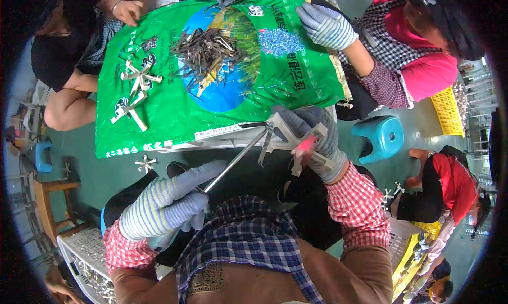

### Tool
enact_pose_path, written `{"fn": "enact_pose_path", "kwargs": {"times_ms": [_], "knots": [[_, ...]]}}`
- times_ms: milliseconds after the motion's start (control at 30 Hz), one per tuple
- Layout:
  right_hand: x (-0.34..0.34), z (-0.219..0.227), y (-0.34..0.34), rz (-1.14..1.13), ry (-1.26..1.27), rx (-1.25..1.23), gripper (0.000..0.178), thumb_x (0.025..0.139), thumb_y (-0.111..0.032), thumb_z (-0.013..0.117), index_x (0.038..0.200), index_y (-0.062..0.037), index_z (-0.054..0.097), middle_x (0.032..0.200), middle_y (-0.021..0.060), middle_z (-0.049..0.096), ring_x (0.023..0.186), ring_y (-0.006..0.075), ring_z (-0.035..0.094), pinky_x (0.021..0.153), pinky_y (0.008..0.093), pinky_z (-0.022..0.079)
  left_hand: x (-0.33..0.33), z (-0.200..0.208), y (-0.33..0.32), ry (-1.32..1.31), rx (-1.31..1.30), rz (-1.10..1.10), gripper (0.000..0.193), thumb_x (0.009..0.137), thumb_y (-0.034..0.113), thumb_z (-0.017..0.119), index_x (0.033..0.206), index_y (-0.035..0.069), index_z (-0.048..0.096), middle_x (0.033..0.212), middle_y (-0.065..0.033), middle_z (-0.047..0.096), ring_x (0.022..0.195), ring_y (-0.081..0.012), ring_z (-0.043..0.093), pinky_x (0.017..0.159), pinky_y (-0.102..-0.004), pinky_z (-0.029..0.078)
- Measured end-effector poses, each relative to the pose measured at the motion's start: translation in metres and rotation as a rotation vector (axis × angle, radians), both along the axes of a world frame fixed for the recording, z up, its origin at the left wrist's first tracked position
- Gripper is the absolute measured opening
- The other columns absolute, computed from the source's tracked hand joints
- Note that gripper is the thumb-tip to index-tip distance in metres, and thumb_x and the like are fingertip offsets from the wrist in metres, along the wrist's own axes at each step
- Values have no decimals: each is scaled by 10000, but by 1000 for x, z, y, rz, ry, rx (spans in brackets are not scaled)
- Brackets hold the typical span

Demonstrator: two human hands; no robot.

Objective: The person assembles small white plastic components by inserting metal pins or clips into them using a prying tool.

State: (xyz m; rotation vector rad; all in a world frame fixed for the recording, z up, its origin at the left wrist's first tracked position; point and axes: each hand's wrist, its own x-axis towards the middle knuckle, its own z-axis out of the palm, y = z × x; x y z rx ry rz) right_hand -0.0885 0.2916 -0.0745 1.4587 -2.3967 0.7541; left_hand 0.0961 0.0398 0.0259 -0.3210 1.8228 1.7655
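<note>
My left hand [169, 203], in a striped knit glove, is closed round the handle end of a screwdriver [233, 163], which the glove hides. The long metal shaft slants up to the right, and its tip meets one arm of a pale, star-shaped bracket [288, 140]. Fingers of my gloved right hand [323, 140] wrap round this bracket, just off the table's near edge. Something pink and red [305, 148] shows on the bracket, too blurred to name. A dark strip [253, 125] lies close to the screwdriver's tip.
A green printed sack [174, 116] covers the table. On it lie dark metal strips [209, 55], small blue screws [280, 42] and star-shaped brackets [140, 77]. Co-workers' hands, including a gloved hand [328, 28], are at its edges. A blue stool [378, 138] stands right; a white crate [79, 251] lower left.
</note>
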Motion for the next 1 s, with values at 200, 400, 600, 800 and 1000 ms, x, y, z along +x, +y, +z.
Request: {"fn": "enact_pose_path", "kwargs": {"times_ms": [200,400,600,800,1000], "knots": [[2,14,-2,49,-29,42,645,661,-403,663,1216,-82,596,904,109,631,807,299,597,713,404,468,2,-3,0,23,13,19,488,926,130,503,1395,59,388,672,-28,575,588,-100,559,575,-230,462],[-1,17,0,83,103,50,564,702,-299,684,1218,-91,586,862,98,635,760,284,609,678,399,475,1,-4,-3,10,-23,-13,484,916,149,525,1380,69,416,667,-33,573,589,-109,561,588,-248,465],[-1,16,-6,122,272,31,539,689,-170,642,1220,-137,562,850,28,642,710,213,614,567,340,475,6,-26,-10,303,-306,-153,466,931,201,506,1376,90,426,663,-48,570,576,-131,568,591,-264,469],[14,31,-10,72,359,225,493,733,-205,591,1220,-135,565,912,12,638,712,185,602,584,324,477,4,-46,-17,439,-322,-73,410,934,167,512,1336,91,482,661,-13,533,578,-105,517,586,-252,445],[25,25,-11,102,369,259,501,755,-204,555,1246,-108,550,902,4,632,715,168,588,585,328,472,-5,-58,-24,126,82,124,276,957,150,501,1203,62,591,706,26,542,613,-60,469,589,-221,422]]}}
